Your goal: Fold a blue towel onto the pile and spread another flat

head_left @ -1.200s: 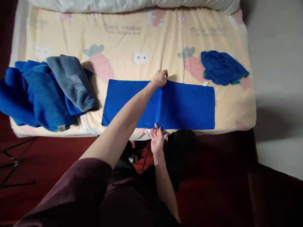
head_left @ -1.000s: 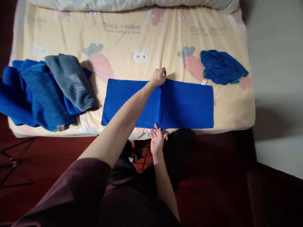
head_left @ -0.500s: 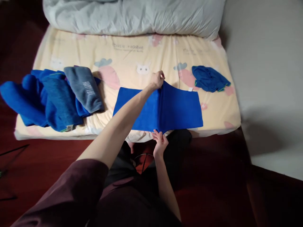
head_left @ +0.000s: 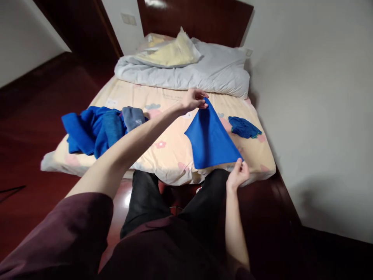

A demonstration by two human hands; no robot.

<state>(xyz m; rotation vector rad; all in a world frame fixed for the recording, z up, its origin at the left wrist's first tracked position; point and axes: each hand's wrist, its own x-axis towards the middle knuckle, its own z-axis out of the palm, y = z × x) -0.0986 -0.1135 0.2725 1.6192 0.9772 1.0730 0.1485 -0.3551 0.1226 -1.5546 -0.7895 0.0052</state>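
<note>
A plain blue towel (head_left: 211,136) hangs between my hands over the front right part of the bed. My left hand (head_left: 194,99) reaches farther out and pinches its upper edge, lifting that part into a peak. Nearer to me, my right hand (head_left: 238,175) pinches its lower right corner, close to the bed's front edge. To the right of the towel lies a crumpled dark blue cloth (head_left: 244,127) with a bright green edge. On the left is a heap of blue cloths (head_left: 87,130), with a folded grey-blue towel (head_left: 133,118) bearing white lettering on it.
The bed (head_left: 163,155) has a cream patterned sheet. A rolled pale grey quilt (head_left: 224,79) and a yellowish pillow (head_left: 175,52) lie toward the headboard (head_left: 195,17). A wall (head_left: 314,97) runs along the right side; dark red floor (head_left: 32,144) surrounds the left.
The towel has gone from lying spread with its middle raised to hanging in a peak. My right hand has moved right to a corner. The view has tilted up, showing the headboard.
</note>
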